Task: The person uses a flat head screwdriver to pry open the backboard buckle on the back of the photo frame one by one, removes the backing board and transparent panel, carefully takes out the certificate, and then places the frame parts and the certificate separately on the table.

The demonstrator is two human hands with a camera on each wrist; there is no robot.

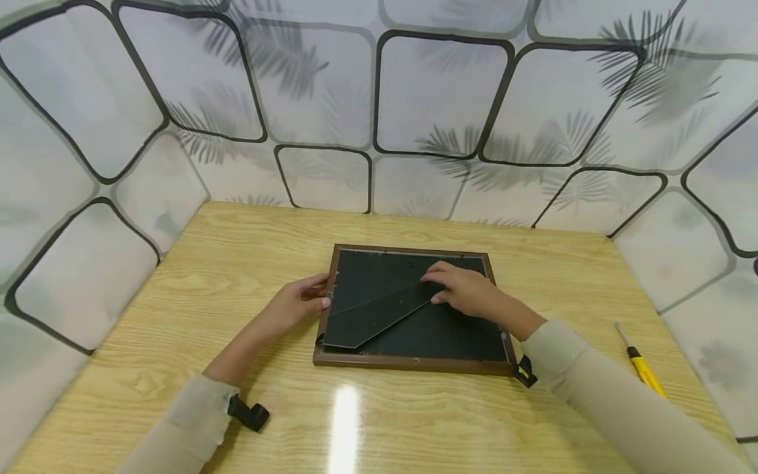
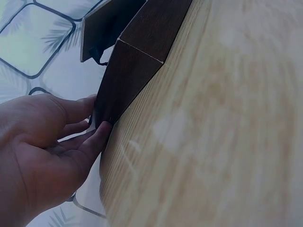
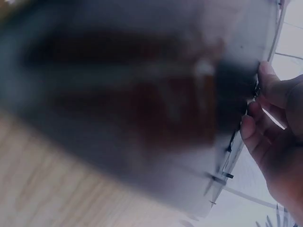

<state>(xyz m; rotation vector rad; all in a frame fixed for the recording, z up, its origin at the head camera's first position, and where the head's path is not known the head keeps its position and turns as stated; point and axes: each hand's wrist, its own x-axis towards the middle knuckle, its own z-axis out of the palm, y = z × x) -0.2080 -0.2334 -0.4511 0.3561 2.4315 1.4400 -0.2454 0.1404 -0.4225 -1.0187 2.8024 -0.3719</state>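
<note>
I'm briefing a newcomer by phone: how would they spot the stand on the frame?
On the wooden table lies a brown frame, its black back facing up. Across it slants the stand, a black flap running from the near left corner to the right hand. Its angled end and pale edge set it apart from the back.

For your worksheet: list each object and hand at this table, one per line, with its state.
Frame: lying flat, back upward
Backing board: set within the frame
Stand: wide end raised off the backing board
Screwdriver: lying at the right, unheld
Left hand: touching the frame's left edge
Right hand: pinching the stand's narrow end
</note>
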